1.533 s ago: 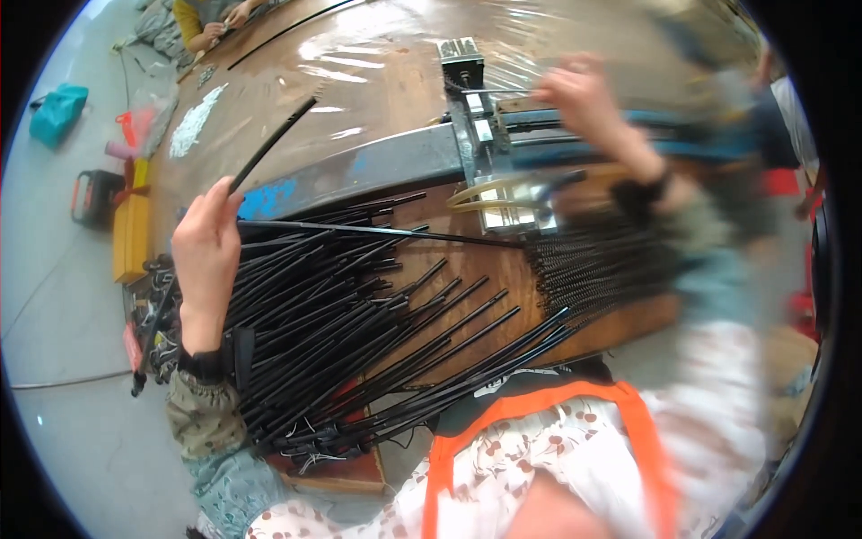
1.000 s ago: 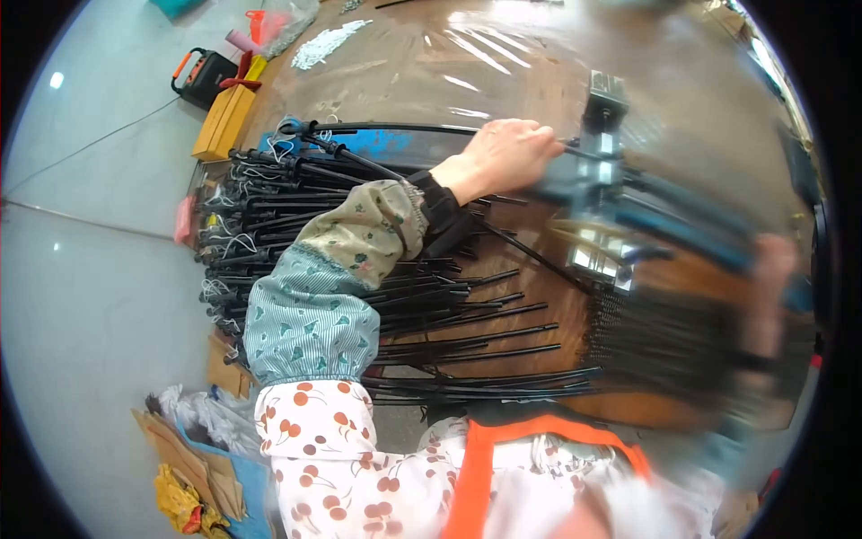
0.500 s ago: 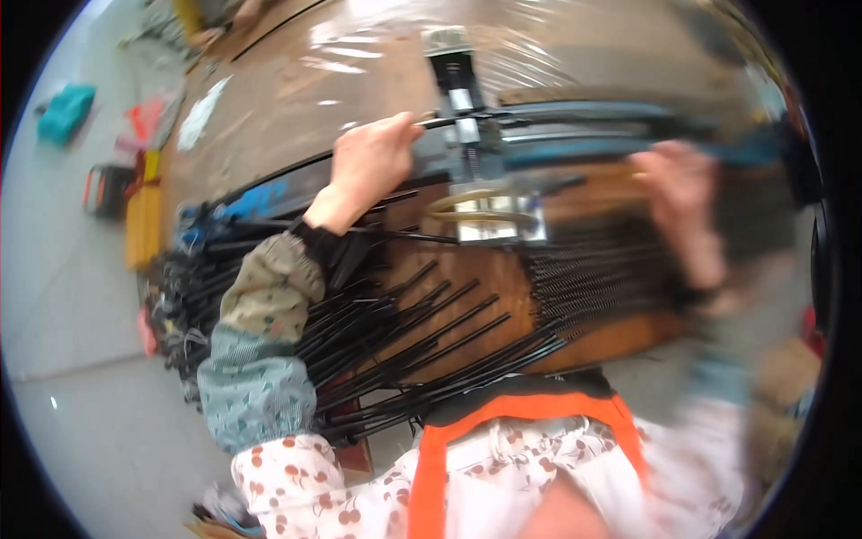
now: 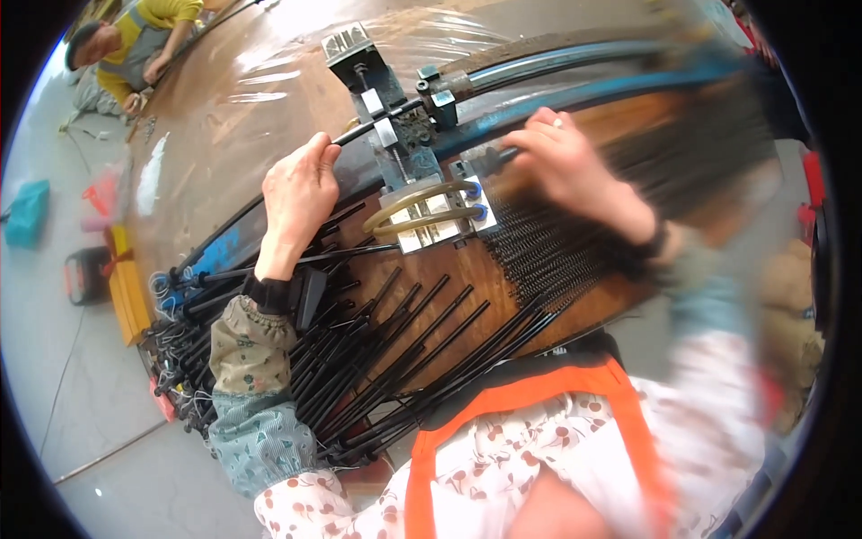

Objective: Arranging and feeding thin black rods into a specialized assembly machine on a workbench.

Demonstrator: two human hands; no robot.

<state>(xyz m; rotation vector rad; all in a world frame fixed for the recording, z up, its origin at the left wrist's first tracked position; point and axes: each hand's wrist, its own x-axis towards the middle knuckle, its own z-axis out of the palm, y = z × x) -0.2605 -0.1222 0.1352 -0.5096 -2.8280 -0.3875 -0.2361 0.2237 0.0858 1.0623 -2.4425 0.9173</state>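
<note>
My left hand [image 4: 301,193] is closed round a thin black rod [image 4: 355,133], which runs into a small metal clamping fixture [image 4: 409,144] on the bench. Right of the fixture, my right hand [image 4: 575,171] has curled fingers at a short black lever [image 4: 505,155], partly blurred. Two tan hoses [image 4: 422,216] loop over a silvery block [image 4: 431,235] at the fixture's near end. Below my left hand lies a fanned bundle of black rods [image 4: 395,337]. A pile of dark, coil-textured rods [image 4: 557,256] lies below my right hand.
A blue rail [image 4: 575,103] runs right from the fixture along the wooden bench [image 4: 269,117]. Clear plastic film [image 4: 467,31] covers its far part. Left of the bench stand a yellow bar [image 4: 128,292] and a teal bag [image 4: 27,214]. A person in yellow [image 4: 148,40] sits at far left.
My right hand has come left to the black lever beside the fixture. My left hand still grips its rod, and the whole view has shifted and turned.
</note>
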